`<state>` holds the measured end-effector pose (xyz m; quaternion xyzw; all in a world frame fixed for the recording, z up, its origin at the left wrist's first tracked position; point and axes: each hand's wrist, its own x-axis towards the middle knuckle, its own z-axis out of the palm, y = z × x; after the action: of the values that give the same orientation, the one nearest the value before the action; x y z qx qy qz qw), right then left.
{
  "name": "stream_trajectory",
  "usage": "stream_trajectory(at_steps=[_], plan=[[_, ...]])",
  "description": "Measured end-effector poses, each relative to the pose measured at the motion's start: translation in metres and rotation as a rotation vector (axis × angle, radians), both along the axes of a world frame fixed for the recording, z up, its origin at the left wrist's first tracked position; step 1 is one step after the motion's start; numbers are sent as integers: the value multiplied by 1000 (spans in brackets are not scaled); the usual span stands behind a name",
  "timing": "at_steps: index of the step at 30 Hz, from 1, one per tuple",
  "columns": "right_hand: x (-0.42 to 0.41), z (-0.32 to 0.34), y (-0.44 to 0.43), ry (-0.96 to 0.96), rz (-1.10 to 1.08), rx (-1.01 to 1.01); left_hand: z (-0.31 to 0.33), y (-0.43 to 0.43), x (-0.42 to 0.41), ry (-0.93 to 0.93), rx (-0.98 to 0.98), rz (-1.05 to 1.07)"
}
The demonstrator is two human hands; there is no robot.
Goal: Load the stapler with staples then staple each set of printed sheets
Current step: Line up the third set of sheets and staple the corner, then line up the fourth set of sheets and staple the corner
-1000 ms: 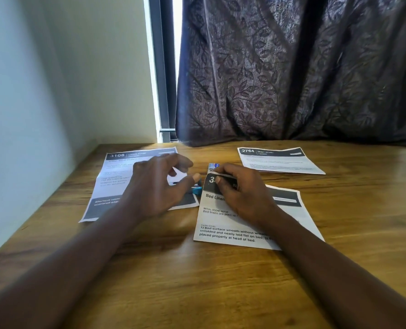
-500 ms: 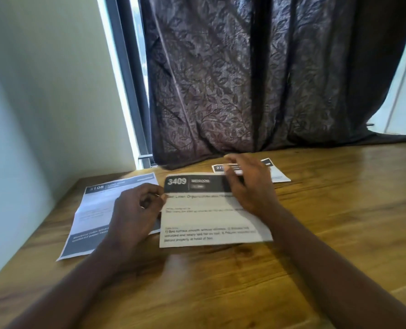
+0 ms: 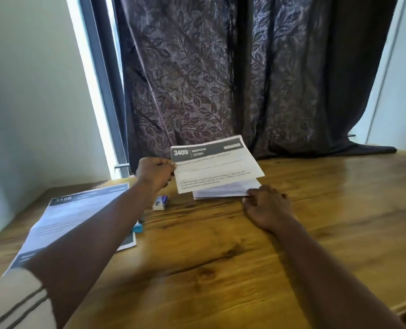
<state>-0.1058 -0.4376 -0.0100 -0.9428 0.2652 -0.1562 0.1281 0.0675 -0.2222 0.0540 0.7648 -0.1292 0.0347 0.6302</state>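
My left hand pinches the left edge of the printed set headed 3409 and holds it above the far part of the wooden table. Under it lies another white set; my right hand rests on the table with its fingertips on that set's near right corner. A third set headed 3108 lies flat at the left, partly under my left forearm. A small staple box sits between the sets. A blue bit of the stapler peeks out beside my left forearm; the rest is hidden.
A dark patterned curtain hangs right behind the table's far edge. A pale wall runs along the left side, with a window frame in the corner.
The 3409 set has passed from my right hand to my left and risen toward the far edge, over the other set. My right hand has dropped to that lower set's corner.
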Motion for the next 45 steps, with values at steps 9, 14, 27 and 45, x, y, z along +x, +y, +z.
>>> stream_trajectory(at_steps=[9,14,27,45], plan=[[5,0,1,-40,-28,10,-17,-57,29,-87,369,147],[5,0,1,-146,-77,73,-29,-59,32,-128,458,144],[5,-1,0,-129,-53,112,-39,-59,38,-272,603,58],[28,5,70,-172,484,-171,-28,157,-19,-658,681,93]])
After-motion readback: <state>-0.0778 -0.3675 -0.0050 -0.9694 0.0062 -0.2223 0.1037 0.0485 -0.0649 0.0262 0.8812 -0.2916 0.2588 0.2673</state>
